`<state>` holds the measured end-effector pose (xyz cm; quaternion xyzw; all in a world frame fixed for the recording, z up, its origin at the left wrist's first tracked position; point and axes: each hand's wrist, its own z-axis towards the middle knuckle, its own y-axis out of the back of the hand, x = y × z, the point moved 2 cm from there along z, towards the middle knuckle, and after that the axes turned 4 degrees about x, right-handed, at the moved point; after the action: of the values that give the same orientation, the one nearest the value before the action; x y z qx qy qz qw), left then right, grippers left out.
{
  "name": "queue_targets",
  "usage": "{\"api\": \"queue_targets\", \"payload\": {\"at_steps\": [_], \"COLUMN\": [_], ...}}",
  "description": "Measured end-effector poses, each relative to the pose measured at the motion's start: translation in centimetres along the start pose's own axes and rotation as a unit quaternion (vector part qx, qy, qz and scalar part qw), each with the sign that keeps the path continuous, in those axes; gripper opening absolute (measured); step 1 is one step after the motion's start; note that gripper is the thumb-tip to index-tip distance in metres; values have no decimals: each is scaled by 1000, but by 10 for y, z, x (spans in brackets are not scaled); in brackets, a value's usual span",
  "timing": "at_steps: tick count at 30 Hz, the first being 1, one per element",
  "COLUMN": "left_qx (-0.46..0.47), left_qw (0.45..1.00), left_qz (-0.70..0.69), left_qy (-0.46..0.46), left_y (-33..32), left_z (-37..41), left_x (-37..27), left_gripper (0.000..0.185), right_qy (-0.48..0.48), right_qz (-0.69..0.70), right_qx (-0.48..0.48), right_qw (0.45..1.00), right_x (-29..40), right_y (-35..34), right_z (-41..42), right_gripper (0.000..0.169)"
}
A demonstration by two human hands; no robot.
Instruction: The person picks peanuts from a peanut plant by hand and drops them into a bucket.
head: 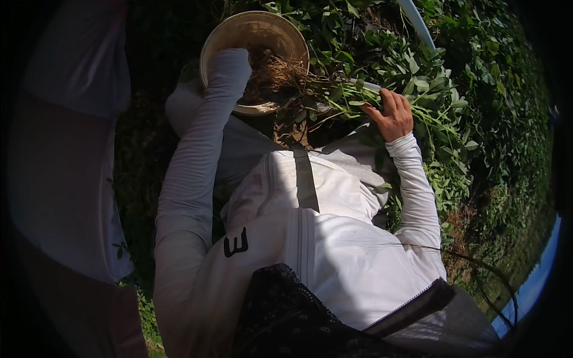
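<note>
A round pale bucket (210, 31) stands before me, with brown roots and debris inside. My left sleeve (228, 62) reaches over its rim; the left hand itself is hidden in the bucket's shadow, so its grip cannot be seen. On the right, my right hand (396, 114) has thumb and fingers closed around the green stems of uprooted leafy plants (358, 96), which look like peanut plants. Their tangled straw-coloured roots (286, 74) lie over the bucket's right side. Leafy tops (434, 89) spread out past my right hand.
At the left is another person's light clothing (67, 147), in shade. A curved pale blue pipe or hose (416, 22) comes in at the top. Dense green foliage (497, 134) covers the right side. Bare brown soil (293, 134) shows between my legs.
</note>
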<state>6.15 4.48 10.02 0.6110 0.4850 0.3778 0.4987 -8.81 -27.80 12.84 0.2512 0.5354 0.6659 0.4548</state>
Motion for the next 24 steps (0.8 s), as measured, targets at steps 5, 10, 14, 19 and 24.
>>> {"api": "queue_targets", "payload": {"at_steps": [5, 10, 14, 19, 24], "left_qx": [-45, 198, 114, 397, 92], "left_qw": [985, 920, 905, 735, 854], "left_qz": [-159, -301, -325, -547, -377], "left_qy": [-46, -154, -249, -57, -346], "left_y": [-56, -117, -87, -34, -31], "left_z": [18, 31, 5, -17, -27], "left_x": [56, 71, 26, 17, 19], "left_gripper": [29, 33, 37, 46, 41], "right_qy": [-2, -12, -41, -55, -23], "right_qz": [24, 42, 35, 36, 36], "right_qx": [-14, -45, -27, -37, -46], "right_qw": [1000, 998, 998, 997, 998], "right_x": [-1, 0, -2, 0, 2], "right_y": [-2, -10, -13, -11, -3], "right_z": [-4, -3, -17, -16, -7], "right_gripper": [26, 29, 31, 30, 28]}}
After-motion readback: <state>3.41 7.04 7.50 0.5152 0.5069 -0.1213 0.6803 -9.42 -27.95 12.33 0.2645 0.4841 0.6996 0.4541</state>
